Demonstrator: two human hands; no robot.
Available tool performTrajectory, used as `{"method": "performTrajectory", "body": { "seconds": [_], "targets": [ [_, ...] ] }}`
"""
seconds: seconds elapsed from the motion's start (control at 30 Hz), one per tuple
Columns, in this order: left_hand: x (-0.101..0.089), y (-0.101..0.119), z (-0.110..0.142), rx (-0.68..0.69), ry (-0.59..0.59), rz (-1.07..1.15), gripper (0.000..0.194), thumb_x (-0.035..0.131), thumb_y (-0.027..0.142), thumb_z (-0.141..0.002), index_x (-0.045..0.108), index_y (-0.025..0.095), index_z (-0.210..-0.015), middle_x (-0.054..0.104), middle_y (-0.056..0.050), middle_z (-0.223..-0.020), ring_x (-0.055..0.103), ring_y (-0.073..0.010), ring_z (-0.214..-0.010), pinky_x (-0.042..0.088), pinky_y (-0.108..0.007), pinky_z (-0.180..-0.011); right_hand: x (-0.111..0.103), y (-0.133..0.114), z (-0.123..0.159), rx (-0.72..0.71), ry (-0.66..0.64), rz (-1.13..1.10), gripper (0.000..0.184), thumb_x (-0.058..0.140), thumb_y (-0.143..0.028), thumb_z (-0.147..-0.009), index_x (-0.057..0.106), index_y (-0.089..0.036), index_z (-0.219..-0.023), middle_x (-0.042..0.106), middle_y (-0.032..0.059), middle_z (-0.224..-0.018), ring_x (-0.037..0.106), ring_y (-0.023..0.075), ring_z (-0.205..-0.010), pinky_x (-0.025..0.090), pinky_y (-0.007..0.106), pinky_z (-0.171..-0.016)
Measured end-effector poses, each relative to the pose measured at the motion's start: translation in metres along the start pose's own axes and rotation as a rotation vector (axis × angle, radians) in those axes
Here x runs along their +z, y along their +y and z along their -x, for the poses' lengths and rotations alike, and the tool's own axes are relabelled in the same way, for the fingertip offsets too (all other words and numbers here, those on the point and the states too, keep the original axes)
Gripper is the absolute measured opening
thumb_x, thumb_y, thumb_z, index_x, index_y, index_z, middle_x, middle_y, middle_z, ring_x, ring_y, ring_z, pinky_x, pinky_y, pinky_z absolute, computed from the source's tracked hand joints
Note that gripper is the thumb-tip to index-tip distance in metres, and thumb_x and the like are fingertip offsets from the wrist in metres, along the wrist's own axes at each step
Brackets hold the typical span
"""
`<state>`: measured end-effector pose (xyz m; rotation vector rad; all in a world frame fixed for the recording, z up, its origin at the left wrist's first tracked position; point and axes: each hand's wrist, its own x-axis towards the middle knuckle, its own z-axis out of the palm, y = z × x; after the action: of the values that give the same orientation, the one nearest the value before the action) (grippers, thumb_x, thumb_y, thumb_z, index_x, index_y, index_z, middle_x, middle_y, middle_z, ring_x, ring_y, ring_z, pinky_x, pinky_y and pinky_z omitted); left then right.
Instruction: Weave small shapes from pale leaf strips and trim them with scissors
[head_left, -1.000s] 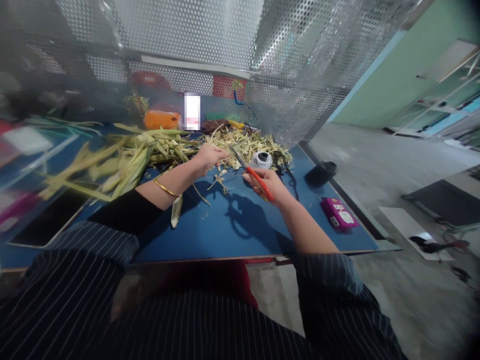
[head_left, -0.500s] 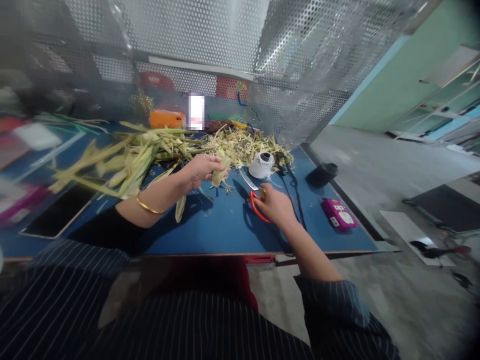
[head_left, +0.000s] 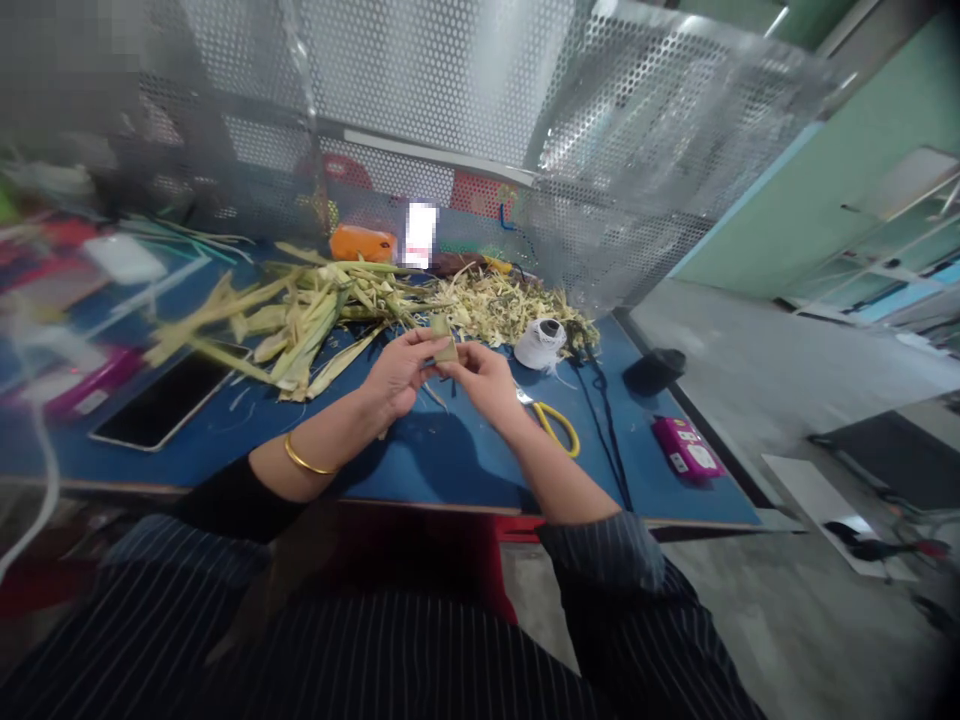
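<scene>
Above the blue table (head_left: pixel 450 465), my left hand (head_left: pixel 400 373) and my right hand (head_left: pixel 484 380) meet, and both pinch a small pale green leaf piece (head_left: pixel 444 342) between their fingertips. A gold bangle sits on my left wrist. The scissors (head_left: pixel 553 424), with yellow-looking handles, lie flat on the table just right of my right wrist. A pile of long green leaves (head_left: pixel 300 315) lies behind my left hand. A heap of leaf scraps (head_left: pixel 510 305) is further back, with a white spool of string (head_left: pixel 541 342) beside it.
A dark phone or tablet (head_left: pixel 165 400) lies at the left. A pink packet (head_left: pixel 686 450) and a black lid-like object (head_left: pixel 654 370) are at the right, with a dark cord (head_left: pixel 604 420) across the table. Perforated metal screens (head_left: pixel 450 90) wall the back; an orange object (head_left: pixel 362 243) sits there.
My right hand lowered the scissors to the table, let go of them and moved left to join my left hand on the leaf piece, which my left hand lifted from the pile.
</scene>
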<state>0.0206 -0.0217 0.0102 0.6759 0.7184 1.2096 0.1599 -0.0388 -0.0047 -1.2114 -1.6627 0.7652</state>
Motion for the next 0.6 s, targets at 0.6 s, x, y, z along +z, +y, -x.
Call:
{"method": "performTrajectory", "body": {
  "seconds": [0.6],
  "targets": [
    [-0.028, -0.008, -0.015, 0.439, -0.112, -1.138, 0.014, 0.064, 0.026, -0.076, 0.075, 0.016, -0.073, 0.067, -0.002, -0.063, 0.056, -0.0142, -0.061, 0.037, -0.025, -0.058, -0.008, 0.023, -0.013, 0.15, 0.113, -0.309, 0.025, 0.078, -0.034, -0.065, 0.061, -0.018, -0.074, 0.058, -0.0057, -0.056, 0.051, 0.0078, -0.049, 0.04, 0.022, -0.05]
  ]
}}
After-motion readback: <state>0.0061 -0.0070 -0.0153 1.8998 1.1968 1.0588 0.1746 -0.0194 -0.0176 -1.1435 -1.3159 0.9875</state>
